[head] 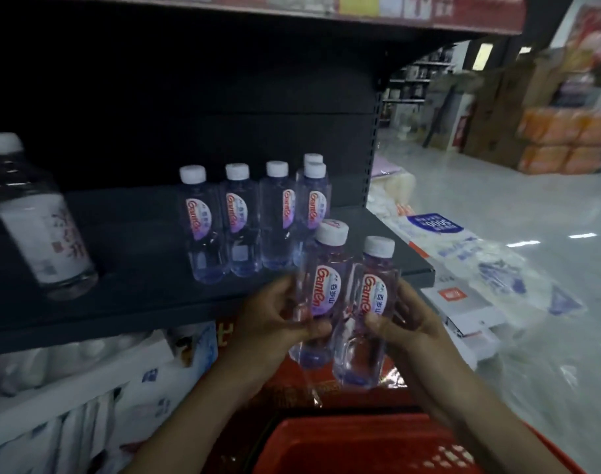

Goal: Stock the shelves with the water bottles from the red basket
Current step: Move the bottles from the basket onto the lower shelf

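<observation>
Lower centre of frame: left hand curled round one small bottle, thumb across its label. Right hand curled round a second bottle. The two bottles were upright, side by side and touching or nearly so, held just in front of the shelf edge and above the basket at bottom centre.

On the shelf, mid-frame: a row of matching bottles, five caps counted, one behind another at the right end. A big bottle stood apart at far left.

Risks, as judged:
- The held bottles sat low against the shelf's front edge. A base could clip it going in, and a smooth bottle might twist out of a one-handed grip.
- The open spot right of the row was narrow and close to the shelf end. A bottle set there could go off the side.
- Setting two at once could mean knuckles nudging the row. Light, narrow bottles would topple in a chain.
- Clear film seemed to hang below the left bottle. It was too blurred to be sure, but it could snag.
</observation>
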The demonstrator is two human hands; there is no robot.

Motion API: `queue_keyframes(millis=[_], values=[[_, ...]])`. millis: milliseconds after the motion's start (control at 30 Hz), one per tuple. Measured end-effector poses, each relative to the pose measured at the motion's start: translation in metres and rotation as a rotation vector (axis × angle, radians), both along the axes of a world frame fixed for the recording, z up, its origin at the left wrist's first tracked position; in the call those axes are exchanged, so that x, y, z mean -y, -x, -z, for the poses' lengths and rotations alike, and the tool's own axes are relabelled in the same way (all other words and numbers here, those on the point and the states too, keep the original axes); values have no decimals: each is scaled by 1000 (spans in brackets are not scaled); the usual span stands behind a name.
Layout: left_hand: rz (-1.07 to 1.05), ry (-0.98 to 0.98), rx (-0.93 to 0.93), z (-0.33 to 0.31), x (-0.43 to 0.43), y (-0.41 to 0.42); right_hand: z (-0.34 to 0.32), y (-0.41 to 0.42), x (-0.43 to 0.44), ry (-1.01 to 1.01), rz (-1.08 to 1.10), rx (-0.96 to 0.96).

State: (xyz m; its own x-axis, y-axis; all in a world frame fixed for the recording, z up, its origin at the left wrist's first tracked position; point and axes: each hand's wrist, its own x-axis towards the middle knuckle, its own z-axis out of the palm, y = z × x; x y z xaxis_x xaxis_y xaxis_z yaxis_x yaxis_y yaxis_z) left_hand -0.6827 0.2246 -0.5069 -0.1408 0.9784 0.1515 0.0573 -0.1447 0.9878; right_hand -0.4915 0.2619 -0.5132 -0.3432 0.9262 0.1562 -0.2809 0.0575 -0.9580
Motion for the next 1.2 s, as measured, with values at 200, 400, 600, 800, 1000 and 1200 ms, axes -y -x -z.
queue_keyframes(millis=[200, 400, 600, 800, 1000, 1200], values=[[-215, -182, 9, -18, -19, 30, -31, 45, -33, -244, -28, 159], [-338, -284, 24, -20, -40, 36, -45, 71, -68, -356, 30, 209], [-431, -219, -72, -7, -65, 32, -35, 76, -96, -312, 54, 249], [-530, -166, -412, -3, -78, 21, -25, 73, -107, -323, 89, 267], [-454, -90, -554, 12, -73, 21, -11, 78, -101, -436, 186, 640], [-502, -75, -499, 12, -80, 25, -5, 81, -109, -456, 296, 658]])
